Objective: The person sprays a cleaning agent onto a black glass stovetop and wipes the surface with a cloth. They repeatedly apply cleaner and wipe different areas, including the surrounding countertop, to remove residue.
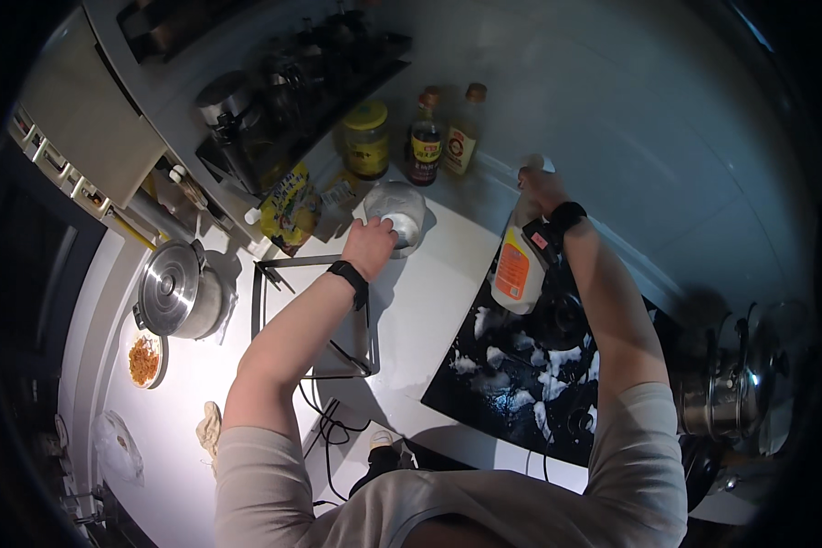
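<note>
My right hand (546, 186) grips the neck of a spray bottle (516, 267) with a white body and an orange-and-yellow label. The bottle hangs over the left rear part of a black stovetop (462, 387) dotted with clumps of white foam (555, 383). On the counter to the left, my left hand (371, 245) has its fingers curled over the near edge of a silvery round container (396, 204); the thumb is hidden. Black bands circle both wrists.
Behind stand a yellow-lidded jar (366, 140), a dark sauce bottle (424, 144) and a pale oil bottle (461, 133). A yellow packet (291, 212), a metal frame (374, 329), a lidded steel pot (178, 288) and a food plate (144, 359) are leftward. Steel pots (719, 397) sit right.
</note>
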Demonstrator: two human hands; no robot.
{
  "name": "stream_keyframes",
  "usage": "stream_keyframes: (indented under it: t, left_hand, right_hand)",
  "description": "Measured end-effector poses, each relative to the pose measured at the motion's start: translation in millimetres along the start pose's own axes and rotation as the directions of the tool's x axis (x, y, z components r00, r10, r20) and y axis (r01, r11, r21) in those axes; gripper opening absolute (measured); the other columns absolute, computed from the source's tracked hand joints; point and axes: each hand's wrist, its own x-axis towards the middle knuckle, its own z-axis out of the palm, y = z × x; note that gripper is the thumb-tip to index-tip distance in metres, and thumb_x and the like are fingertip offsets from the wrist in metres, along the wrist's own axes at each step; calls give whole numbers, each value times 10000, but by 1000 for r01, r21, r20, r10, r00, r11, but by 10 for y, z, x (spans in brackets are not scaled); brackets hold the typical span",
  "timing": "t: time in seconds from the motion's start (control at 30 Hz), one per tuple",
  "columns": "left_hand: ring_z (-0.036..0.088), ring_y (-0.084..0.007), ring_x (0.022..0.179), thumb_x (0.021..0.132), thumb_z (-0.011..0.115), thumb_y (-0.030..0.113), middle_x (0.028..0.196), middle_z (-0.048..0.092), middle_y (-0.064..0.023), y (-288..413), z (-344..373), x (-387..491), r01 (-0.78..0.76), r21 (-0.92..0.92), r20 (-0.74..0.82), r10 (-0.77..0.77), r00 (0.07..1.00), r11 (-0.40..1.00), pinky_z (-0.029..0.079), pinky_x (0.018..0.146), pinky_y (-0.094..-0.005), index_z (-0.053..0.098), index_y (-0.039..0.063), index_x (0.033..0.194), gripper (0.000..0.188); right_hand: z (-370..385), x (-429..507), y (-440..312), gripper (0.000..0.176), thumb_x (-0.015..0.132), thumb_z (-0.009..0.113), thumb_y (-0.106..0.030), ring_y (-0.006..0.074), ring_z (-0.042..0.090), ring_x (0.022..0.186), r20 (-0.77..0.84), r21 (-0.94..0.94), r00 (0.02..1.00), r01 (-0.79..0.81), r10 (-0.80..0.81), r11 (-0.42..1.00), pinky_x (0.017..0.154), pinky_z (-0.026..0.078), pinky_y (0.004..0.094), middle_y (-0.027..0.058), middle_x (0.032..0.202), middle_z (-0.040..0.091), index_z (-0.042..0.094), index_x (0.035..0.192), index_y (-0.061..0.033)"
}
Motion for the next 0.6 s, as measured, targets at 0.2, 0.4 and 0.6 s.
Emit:
stream_keyframes:
  t: [0.2, 0.4, 0.6]
  left_hand:
    - [629, -227, 946, 814, 619, 168, 958, 604, -32, 149, -319, 117, 207, -73, 99, -199, 975, 976, 495, 797, -433, 655, 113, 944, 145]
    - [621, -318, 993, 853, 615, 247, 1086, 599, -88, 412, -669, 1328, -7, -407, -128, -49, 991, 914, 528, 777, -455, 645, 84, 988, 214]
    - [607, -292, 1071, 920, 500, 122, 1217, 566, -81, 636, 192, 2233, -68, -100, -158, 51, 986, 993, 553, 706, -431, 667, 143, 1101, 247]
  right_hand:
    - [-80, 38, 132, 249, 768, 658, -244, 241, 657, 728, 207, -366, 878, 479, -432, 798, 669, 551, 389, 97, 756, 630, 644, 878, -21]
    - [-408, -499, -289, 247, 762, 692, -210, 213, 589, 709, 80, 5, 994, 79, -79, 997, 660, 484, 390, 78, 796, 627, 647, 895, -7]
    - [-734, -1087, -582, 297, 791, 716, -224, 215, 591, 847, 112, -113, 992, 72, -59, 991, 742, 474, 376, 87, 955, 660, 675, 988, -6]
